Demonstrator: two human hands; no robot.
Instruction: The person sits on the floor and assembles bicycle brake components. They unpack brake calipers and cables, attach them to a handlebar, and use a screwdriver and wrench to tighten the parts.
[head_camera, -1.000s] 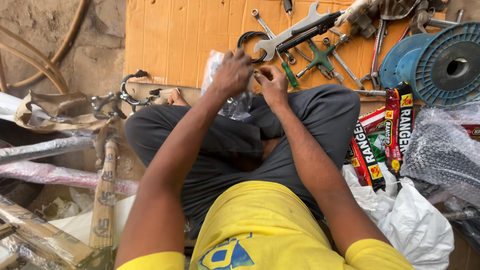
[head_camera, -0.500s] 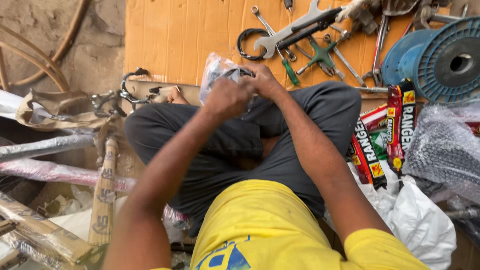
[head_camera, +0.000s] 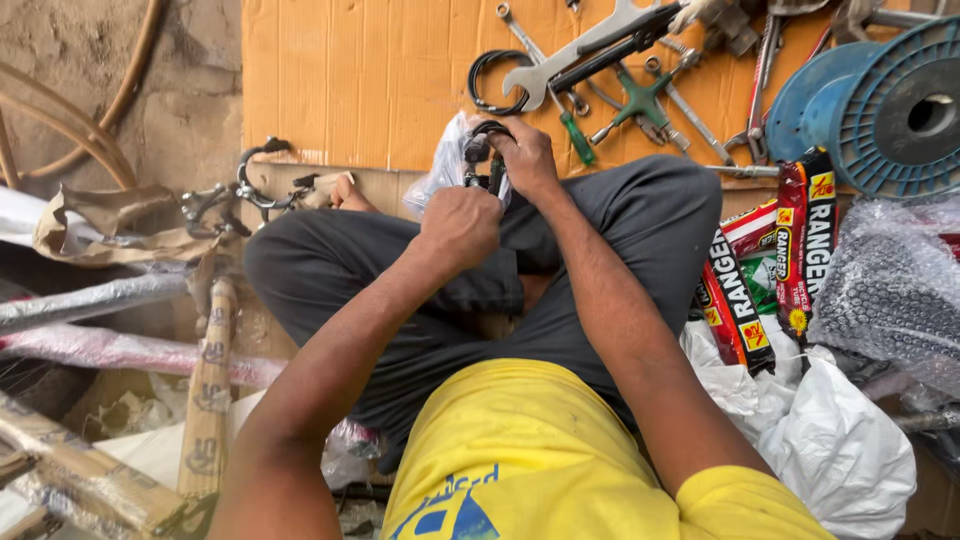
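Orange cardboard (head_camera: 360, 80); blue spool (head_camera: 890, 105) at its right edge. Yellow shirt (head_camera: 540, 460), grey trousers (head_camera: 400, 270). Green cross wrench (head_camera: 640, 103). Red-black-yellow boxes (head_camera: 770, 250). White bag (head_camera: 830, 440). Clear plastic bag (head_camera: 440, 170).

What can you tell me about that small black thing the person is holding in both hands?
The small black part looks like metal, with a curved arm on top and a dark body below; its kind is hard to tell. It is held upright over the person's crossed legs. The right hand grips its top, the left hand closes below it. A clear plastic bag lies just behind it.
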